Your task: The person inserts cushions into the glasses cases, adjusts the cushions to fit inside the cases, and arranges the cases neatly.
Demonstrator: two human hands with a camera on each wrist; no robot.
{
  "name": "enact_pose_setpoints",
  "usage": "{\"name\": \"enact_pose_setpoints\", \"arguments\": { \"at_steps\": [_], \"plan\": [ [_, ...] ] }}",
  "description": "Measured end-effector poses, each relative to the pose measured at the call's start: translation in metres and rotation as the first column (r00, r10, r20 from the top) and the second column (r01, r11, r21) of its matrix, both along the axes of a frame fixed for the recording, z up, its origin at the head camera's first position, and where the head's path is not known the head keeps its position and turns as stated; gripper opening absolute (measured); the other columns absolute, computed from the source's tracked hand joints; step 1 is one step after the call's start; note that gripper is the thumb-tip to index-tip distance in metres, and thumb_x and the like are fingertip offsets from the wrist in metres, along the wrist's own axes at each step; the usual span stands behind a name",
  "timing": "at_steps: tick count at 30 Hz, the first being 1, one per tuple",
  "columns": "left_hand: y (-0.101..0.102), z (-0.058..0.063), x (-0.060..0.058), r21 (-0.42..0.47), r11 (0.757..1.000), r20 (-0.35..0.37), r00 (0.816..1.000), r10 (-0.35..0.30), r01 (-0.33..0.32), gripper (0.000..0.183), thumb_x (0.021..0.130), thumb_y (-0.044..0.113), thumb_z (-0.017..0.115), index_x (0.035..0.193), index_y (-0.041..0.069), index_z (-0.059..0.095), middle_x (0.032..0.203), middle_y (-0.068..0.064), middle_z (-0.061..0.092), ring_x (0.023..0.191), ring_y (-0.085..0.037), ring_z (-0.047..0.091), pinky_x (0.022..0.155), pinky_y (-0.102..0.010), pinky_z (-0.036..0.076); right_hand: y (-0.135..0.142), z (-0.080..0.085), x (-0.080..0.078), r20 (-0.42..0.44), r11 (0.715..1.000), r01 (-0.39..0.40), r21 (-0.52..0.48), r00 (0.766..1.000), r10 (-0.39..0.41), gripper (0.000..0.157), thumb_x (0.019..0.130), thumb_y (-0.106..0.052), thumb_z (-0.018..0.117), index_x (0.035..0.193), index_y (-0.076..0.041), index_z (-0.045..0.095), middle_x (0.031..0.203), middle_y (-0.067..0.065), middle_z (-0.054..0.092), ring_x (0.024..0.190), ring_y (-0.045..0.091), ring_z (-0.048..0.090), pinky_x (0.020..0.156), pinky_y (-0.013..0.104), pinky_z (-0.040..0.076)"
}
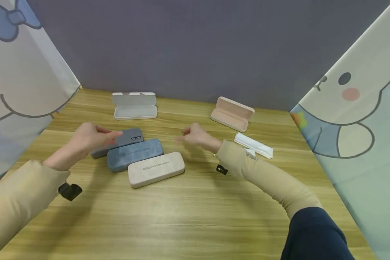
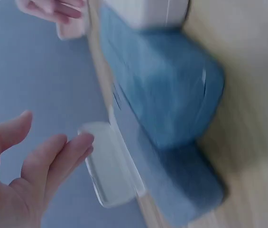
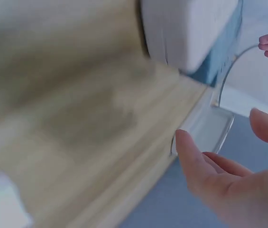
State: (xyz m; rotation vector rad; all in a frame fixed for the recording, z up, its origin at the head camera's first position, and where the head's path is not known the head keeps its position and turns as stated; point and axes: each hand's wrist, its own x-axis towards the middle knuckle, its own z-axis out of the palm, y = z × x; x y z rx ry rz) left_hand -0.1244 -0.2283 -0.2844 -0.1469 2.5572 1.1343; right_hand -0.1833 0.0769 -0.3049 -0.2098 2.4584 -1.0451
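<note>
The left hand point(image 1: 90, 139), fingers loosely bent and grasping nothing, hangs near the grey case point(image 1: 127, 140); the right hand point(image 1: 196, 136), fingers relaxed and free, hovers right of the 3 closed cases; the blue case point(image 1: 135, 155) lies between the grey case and the nearer cream case point(image 1: 156, 169); far left and far right stand 2 raised-lid cases, 1 white point(image 1: 135, 112), 1 pink point(image 1: 230, 116).

Front case point(image 1: 156, 170) is showing off-white with dark lettering; middle case point(image 1: 135, 155) is displaying mottled blue; rear case point(image 1: 127, 137) is bearing a black spectacles print on slate blue. Tabletop point(image 1: 169, 220) is exhibiting streaked yellow-brown wood grain.
</note>
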Motion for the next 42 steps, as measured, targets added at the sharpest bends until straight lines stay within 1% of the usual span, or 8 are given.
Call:
{"name": "enact_pose_setpoints", "arguments": {
  "at_steps": [6, 11, 17, 20, 24, 30, 35, 42],
  "plan": [
    [-0.011, -0.001, -0.039, -0.119, 0.989, -0.127, 0.989, 0.076, -0.091, 0.086, 0.086, 0.069, 0.048, 0.122, -0.009, 0.06, 0.1, -0.018, 0.073, 0.051, -0.005, 0.05, 0.049, -0.027, 0.036, -0.02, 0.006, -0.034, 0.035, 0.996, 0.043, -0.076, 0.999, -0.041, 0.059, 0.097, -0.037, 0.054, 0.143, -0.002, 0.042, 0.119, 0.017, 0.059, 0.111, 0.031, 0.06, 0.101, 0.04, 0.047],
    [-0.018, -0.005, -0.063, -0.151, 0.978, -0.174, 0.978, 0.117, -0.144, 0.092, 0.086, 0.073, 0.039, 0.113, -0.011, 0.063, 0.11, -0.027, 0.067, 0.05, -0.013, 0.043, 0.046, -0.03, 0.034, -0.035, 0.01, -0.058, 0.051, 0.989, 0.067, -0.129, 0.997, -0.061, 0.059, 0.099, -0.038, 0.049, 0.145, -0.003, 0.039, 0.138, 0.014, 0.05, 0.12, 0.033, 0.055, 0.103, 0.041, 0.046],
    [-0.022, -0.014, -0.089, -0.135, 0.974, -0.162, 0.974, 0.161, -0.184, 0.074, 0.086, 0.073, 0.037, 0.076, 0.001, 0.053, 0.064, -0.005, 0.053, 0.06, -0.019, 0.047, 0.055, -0.031, 0.04, -0.046, 0.012, -0.078, 0.125, 0.983, 0.127, -0.136, 0.986, -0.11, 0.068, 0.098, -0.046, 0.046, 0.149, -0.003, 0.03, 0.155, 0.013, 0.032, 0.13, 0.036, 0.049, 0.107, 0.042, 0.043],
    [-0.022, -0.016, -0.099, -0.112, 0.972, -0.123, 0.974, 0.191, -0.205, 0.08, 0.085, 0.075, 0.034, 0.091, -0.002, 0.055, 0.068, -0.006, 0.05, 0.059, -0.018, 0.047, 0.055, -0.03, 0.04, -0.052, 0.01, -0.085, 0.149, 0.979, 0.152, -0.136, 0.98, -0.131, 0.074, 0.098, -0.049, 0.045, 0.152, -0.003, 0.022, 0.158, 0.013, 0.026, 0.132, 0.037, 0.047, 0.108, 0.043, 0.043],
    [-0.021, -0.017, -0.11, -0.094, 0.964, -0.093, 0.966, 0.24, -0.249, 0.099, 0.086, 0.073, 0.032, 0.134, -0.013, 0.043, 0.107, -0.026, 0.055, 0.079, -0.025, 0.055, 0.061, -0.028, 0.043, -0.062, 0.005, -0.094, 0.182, 0.965, 0.214, -0.149, 0.966, -0.186, 0.077, 0.097, -0.052, 0.045, 0.153, -0.007, 0.019, 0.155, 0.012, 0.029, 0.131, 0.036, 0.047, 0.107, 0.041, 0.044],
    [-0.016, -0.017, -0.124, -0.148, 0.951, -0.068, 0.962, 0.264, -0.271, 0.099, 0.086, 0.072, 0.036, 0.135, -0.014, 0.041, 0.102, -0.02, 0.051, 0.061, -0.016, 0.05, 0.054, -0.024, 0.042, -0.077, -0.001, -0.098, 0.253, 0.958, 0.246, -0.147, 0.946, -0.204, 0.074, 0.096, -0.057, 0.043, 0.152, -0.012, 0.025, 0.147, 0.012, 0.038, 0.106, 0.025, 0.048, 0.106, 0.038, 0.044],
    [-0.01, -0.016, -0.126, -0.157, 0.947, -0.02, 0.96, 0.279, -0.279, 0.103, 0.087, 0.073, 0.028, 0.14, -0.015, 0.033, 0.127, -0.031, 0.046, 0.083, -0.028, 0.056, 0.065, -0.031, 0.048, -0.086, -0.008, -0.102, 0.292, 0.946, 0.262, -0.192, 0.935, -0.2, 0.074, 0.096, -0.057, 0.041, 0.153, -0.013, 0.023, 0.157, 0.014, 0.029, 0.137, 0.035, 0.04, 0.108, 0.042, 0.042],
    [-0.01, -0.032, -0.131, 0.016, 0.931, 0.029, 0.931, 0.365, -0.366, 0.101, 0.088, 0.07, 0.032, 0.147, -0.011, 0.02, 0.152, -0.031, 0.026, 0.109, -0.04, 0.056, 0.09, -0.043, 0.051, -0.097, -0.023, -0.111, 0.271, 0.933, 0.231, -0.275, 0.95, -0.155, 0.066, 0.099, -0.053, 0.037, 0.154, -0.018, 0.023, 0.16, 0.007, 0.023, 0.144, 0.035, 0.029, 0.112, 0.047, 0.037]
  ]
}}
